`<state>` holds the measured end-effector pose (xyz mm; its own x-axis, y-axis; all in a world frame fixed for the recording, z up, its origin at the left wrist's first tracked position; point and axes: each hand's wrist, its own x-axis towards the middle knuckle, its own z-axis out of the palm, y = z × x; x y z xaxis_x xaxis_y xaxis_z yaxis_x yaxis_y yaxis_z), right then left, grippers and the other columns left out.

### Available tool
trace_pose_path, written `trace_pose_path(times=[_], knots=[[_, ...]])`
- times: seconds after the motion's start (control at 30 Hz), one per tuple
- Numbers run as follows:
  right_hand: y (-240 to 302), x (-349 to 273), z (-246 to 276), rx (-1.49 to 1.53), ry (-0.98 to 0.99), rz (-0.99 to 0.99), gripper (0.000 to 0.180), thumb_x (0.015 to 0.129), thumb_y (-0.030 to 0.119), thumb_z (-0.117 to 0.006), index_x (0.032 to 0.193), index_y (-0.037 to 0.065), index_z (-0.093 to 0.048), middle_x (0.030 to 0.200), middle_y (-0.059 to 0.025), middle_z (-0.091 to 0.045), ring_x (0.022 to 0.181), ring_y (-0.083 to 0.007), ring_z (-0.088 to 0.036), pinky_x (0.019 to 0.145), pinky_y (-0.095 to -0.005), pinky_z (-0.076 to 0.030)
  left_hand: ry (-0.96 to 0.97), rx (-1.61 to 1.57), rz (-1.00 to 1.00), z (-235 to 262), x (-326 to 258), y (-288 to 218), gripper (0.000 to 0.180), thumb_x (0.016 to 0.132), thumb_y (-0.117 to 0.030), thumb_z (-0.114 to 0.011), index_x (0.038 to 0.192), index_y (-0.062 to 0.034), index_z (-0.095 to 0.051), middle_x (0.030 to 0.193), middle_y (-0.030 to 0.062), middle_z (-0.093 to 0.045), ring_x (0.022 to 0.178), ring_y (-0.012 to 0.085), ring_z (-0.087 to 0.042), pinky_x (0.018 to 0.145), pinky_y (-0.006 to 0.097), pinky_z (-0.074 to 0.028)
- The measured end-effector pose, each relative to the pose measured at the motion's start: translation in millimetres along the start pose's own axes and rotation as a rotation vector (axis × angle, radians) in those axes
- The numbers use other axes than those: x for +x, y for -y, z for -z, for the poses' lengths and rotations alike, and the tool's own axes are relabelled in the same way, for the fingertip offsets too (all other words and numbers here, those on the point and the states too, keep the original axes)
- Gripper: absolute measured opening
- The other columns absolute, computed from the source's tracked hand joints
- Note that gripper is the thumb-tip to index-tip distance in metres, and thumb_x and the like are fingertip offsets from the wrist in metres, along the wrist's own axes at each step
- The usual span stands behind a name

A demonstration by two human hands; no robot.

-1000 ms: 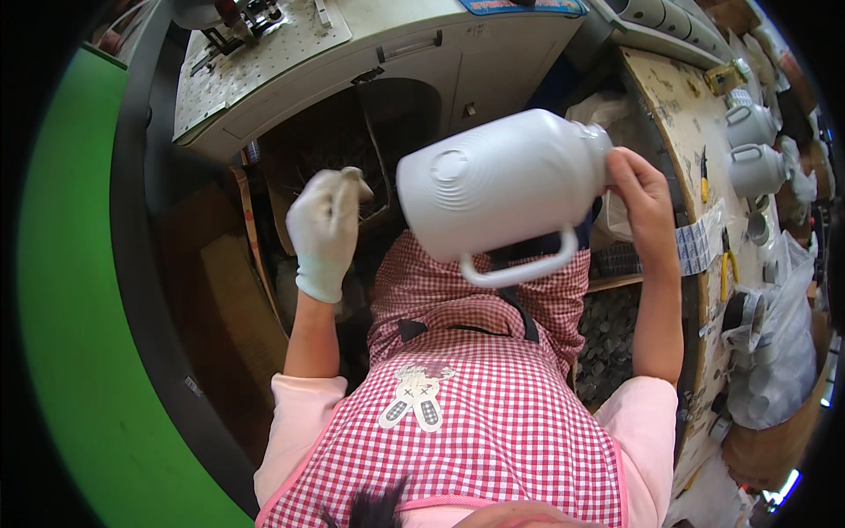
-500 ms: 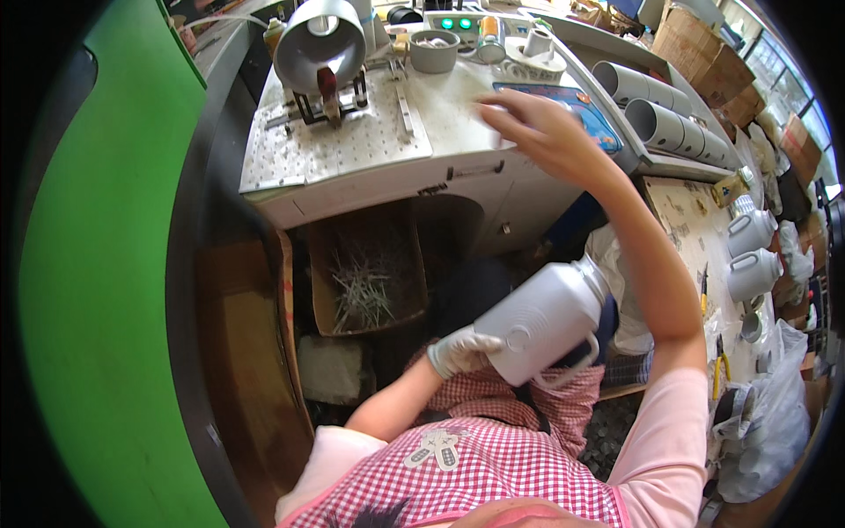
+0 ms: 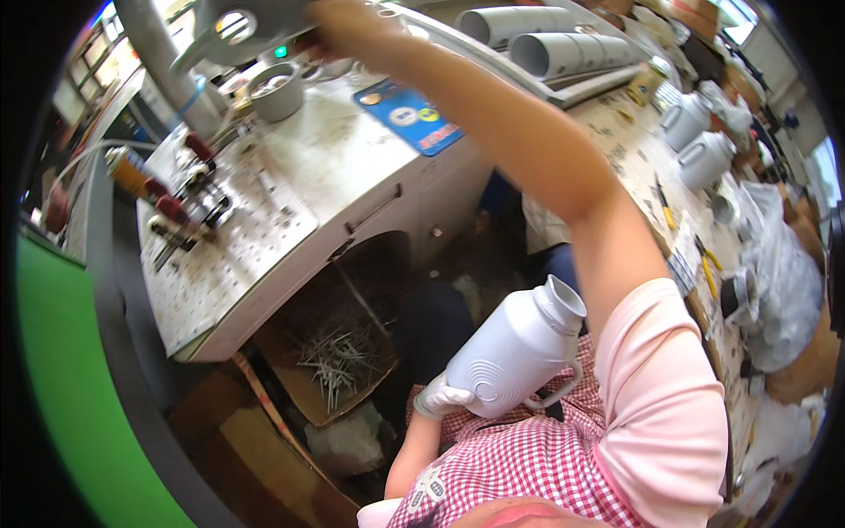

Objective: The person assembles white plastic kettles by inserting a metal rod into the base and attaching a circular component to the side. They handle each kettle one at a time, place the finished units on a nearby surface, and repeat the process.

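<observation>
In my lap, a light grey jug body (image 3: 506,356) with a ringed pattern and a side handle lies tilted, its open mouth up to the right. My gloved left hand (image 3: 443,398) is closed round its lower end. My right arm stretches across the bench to the far left. There my bare right hand (image 3: 345,32), blurred, is at the side of a second grey jug body (image 3: 251,44) with a looped handle, raised above the bench. Its fingers are partly cut off by the top edge. Nearer, a clamp fixture (image 3: 198,207) with red handles stands on the perforated plate.
A grey bowl (image 3: 275,92) and a blue mat (image 3: 407,114) lie on the white bench (image 3: 343,167). Grey tubes (image 3: 572,55) lie behind. On the right-hand table are jug bodies (image 3: 706,160) and pliers (image 3: 707,264). Below stands a carton (image 3: 308,407) of thin scraps.
My right hand has swung left across the bench to the second jug body, which has come up off the clamp fixture. My view has turned right. My left hand still holds its jug body.
</observation>
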<state>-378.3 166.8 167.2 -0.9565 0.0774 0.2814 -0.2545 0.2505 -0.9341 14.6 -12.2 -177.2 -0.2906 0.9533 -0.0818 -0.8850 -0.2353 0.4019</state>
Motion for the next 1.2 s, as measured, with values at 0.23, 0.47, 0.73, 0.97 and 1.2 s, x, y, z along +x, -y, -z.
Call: trace_pose_path(times=[0.23, 0.47, 0.73, 0.97, 1.2], knots=[[-76.0, -86.6, 340.3, -0.28, -0.382, -0.352, 0.027, 0.1, 0.023, -0.049, 0.091, 0.004, -0.065, 0.071, -0.0035, -0.066, 0.05, -0.0066, -0.054, 0.04, -0.0215, -0.036, 0.017, -0.037, 0.03, 8.9, 1.9, 2.9, 0.089, 0.075, -0.013, -0.087, 0.151, 0.0041, -0.044, 0.142, 0.0129, -0.06, 0.128, 0.0239, -0.058, 0.111, 0.041, -0.044], [-153.8, -64.1, 407.2, -0.349, -0.639, -0.419, 0.023, 0.096, 0.017, -0.051, 0.096, -0.002, -0.063, 0.073, -0.0106, -0.069, 0.047, -0.0096, -0.055, 0.037, -0.0266, -0.037, -0.052, -0.002, 0.042, 4.1, 12.1, 4.7, 0.09, 0.073, -0.012, -0.087, 0.15, 0.0066, -0.044, 0.139, 0.0138, -0.062, 0.124, 0.0253, -0.061, 0.107, 0.041, -0.047], [-193.9, -16.7, 385.9, -1.242, -0.886, -0.243, 0.04, 0.1, 0.024, -0.045, 0.103, -0.002, -0.075, 0.106, -0.0261, -0.074, 0.103, -0.0425, -0.072, 0.09, -0.0509, -0.056, -0.13, -0.016, 0.073, 2.0, 12.5, -0.4, 0.088, 0.073, -0.009, -0.085, 0.15, 0.0077, -0.043, 0.139, 0.0155, -0.061, 0.125, 0.0264, -0.061, 0.109, 0.041, -0.047], [-251.5, -23.2, 346.8, -1.556, -0.606, -0.319, 0.04, 0.094, 0.011, -0.042, 0.129, -0.005, -0.054, 0.104, -0.0276, -0.075, 0.095, -0.0413, -0.075, 0.078, -0.054, -0.059, -0.155, -0.049, 0.101, 1.6, 10.4, -1.3, 0.087, 0.074, -0.007, -0.083, 0.149, 0.0089, -0.043, 0.139, 0.0178, -0.061, 0.124, 0.0275, -0.061, 0.109, 0.042, -0.046], [-235.1, 0.0, 335.6, -1.189, -0.669, -0.515, 0.054, 0.098, 0.039, -0.053, 0.126, -0.006, -0.061, 0.113, -0.0277, -0.072, 0.107, -0.0409, -0.07, 0.091, -0.049, -0.055, -0.167, -0.023, 0.174, -1.2, 12.0, -8.2, 0.088, 0.072, -0.009, -0.085, 0.148, 0.0093, -0.044, 0.138, 0.0169, -0.063, 0.124, 0.0269, -0.062, 0.107, 0.042, -0.048]])
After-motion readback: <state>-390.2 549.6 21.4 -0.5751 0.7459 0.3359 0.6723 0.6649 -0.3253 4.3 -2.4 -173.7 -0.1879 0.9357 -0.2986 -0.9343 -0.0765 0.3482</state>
